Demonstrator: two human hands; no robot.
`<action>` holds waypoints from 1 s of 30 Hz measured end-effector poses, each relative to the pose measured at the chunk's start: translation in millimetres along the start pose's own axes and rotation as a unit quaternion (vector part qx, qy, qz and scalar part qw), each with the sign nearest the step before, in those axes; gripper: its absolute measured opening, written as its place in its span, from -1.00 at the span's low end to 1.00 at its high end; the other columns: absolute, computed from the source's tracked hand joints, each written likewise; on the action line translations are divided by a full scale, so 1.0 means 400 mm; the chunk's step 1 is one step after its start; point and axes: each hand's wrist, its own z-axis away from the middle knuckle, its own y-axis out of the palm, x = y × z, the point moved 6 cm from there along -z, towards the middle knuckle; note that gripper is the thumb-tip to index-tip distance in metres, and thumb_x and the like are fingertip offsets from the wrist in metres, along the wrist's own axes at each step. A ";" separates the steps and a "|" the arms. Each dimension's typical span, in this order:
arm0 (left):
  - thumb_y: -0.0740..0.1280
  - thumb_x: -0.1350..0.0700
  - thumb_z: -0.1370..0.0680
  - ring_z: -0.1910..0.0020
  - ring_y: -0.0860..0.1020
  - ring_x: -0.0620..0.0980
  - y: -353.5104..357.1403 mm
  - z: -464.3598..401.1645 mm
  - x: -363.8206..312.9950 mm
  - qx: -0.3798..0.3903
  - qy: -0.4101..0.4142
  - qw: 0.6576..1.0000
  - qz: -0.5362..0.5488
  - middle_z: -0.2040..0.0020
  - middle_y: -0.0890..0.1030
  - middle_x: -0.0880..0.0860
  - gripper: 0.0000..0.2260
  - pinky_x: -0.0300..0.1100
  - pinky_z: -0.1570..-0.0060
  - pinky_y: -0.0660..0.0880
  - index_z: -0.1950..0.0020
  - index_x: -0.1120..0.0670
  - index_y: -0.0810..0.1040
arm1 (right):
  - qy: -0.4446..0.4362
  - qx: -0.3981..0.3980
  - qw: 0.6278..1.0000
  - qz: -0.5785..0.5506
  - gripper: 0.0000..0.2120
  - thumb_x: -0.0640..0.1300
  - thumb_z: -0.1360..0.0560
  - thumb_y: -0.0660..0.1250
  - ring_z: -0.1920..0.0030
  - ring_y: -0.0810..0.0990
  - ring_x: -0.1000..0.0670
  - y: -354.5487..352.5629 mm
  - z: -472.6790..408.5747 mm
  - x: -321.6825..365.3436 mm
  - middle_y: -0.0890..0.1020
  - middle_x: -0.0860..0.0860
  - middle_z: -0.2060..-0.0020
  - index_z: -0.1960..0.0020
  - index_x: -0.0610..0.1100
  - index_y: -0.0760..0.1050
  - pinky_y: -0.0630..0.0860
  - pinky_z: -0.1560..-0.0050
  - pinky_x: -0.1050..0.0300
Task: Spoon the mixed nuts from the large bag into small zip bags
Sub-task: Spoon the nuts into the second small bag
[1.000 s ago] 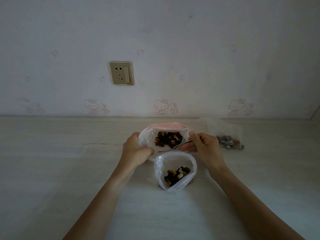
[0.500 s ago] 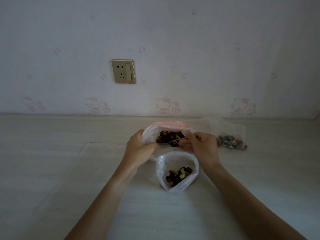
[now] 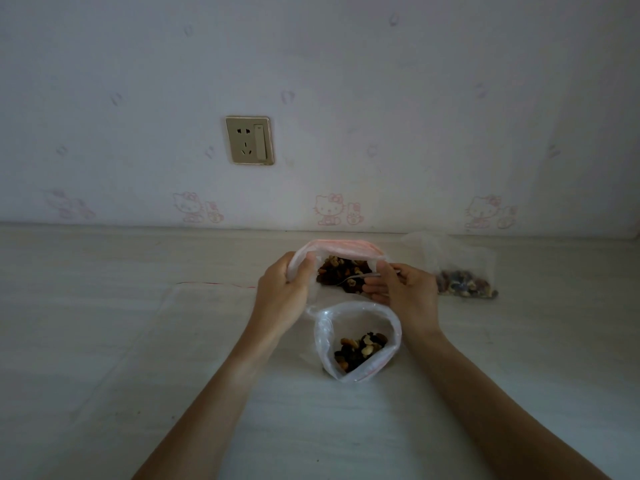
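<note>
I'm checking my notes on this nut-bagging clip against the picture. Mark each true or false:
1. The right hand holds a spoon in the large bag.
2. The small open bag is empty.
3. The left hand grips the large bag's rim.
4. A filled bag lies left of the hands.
1. True: the right hand holds the spoon in the large bag.
2. False: the small open bag already holds some nuts.
3. True: the left hand grips its rim.
4. False: the filled bag lies on the right.
</note>
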 end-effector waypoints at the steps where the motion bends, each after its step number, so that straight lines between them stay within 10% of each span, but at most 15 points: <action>1: 0.24 -0.15 -0.68 0.35 0.52 -0.27 -0.003 -0.001 0.001 -0.007 0.002 1.000 -0.001 0.38 0.56 -0.27 -0.76 -0.22 0.20 0.42 -0.03 -0.10 0.65 | 0.001 0.002 1.000 0.000 -0.80 -0.09 -0.63 0.37 0.26 0.76 -0.05 -0.002 0.000 -0.001 0.75 -0.05 0.28 0.04 -0.19 0.69 0.69 0.22 0.14; 16: 0.25 -0.19 -0.66 0.28 0.60 -0.22 -0.020 0.002 -0.006 -0.028 0.025 0.999 0.004 0.24 0.64 -0.16 -0.80 -0.35 0.26 0.46 -0.07 -0.15 0.62 | 0.044 0.019 0.998 -0.040 -0.80 -0.11 -0.65 0.33 0.14 0.77 -0.08 -0.035 0.014 0.021 0.77 -0.10 0.20 -0.04 -0.20 0.68 0.69 0.01 -0.03; 25: 0.39 -0.23 -0.56 -0.04 0.55 -0.27 -0.088 0.036 -0.024 -0.087 0.043 0.993 -0.061 -0.22 0.51 -0.11 -0.62 -0.43 0.13 0.40 -0.30 -0.08 0.55 | 0.023 0.040 0.997 -0.068 -0.80 -0.10 -0.65 0.32 0.12 0.77 -0.09 -0.090 0.064 0.119 0.77 -0.12 0.18 -0.02 -0.19 0.67 0.71 0.09 0.06; 30: 0.43 -0.13 -0.57 0.02 0.57 -0.21 -0.120 0.102 -0.060 -0.130 0.100 0.982 -0.096 -0.07 0.56 -0.14 -0.79 -0.38 0.12 0.43 -0.12 -0.07 0.60 | 0.018 0.045 0.995 -0.085 -0.77 -0.09 -0.65 0.33 0.12 0.77 -0.16 -0.160 0.102 0.157 0.76 -0.19 0.18 0.01 -0.24 0.66 0.70 0.17 0.09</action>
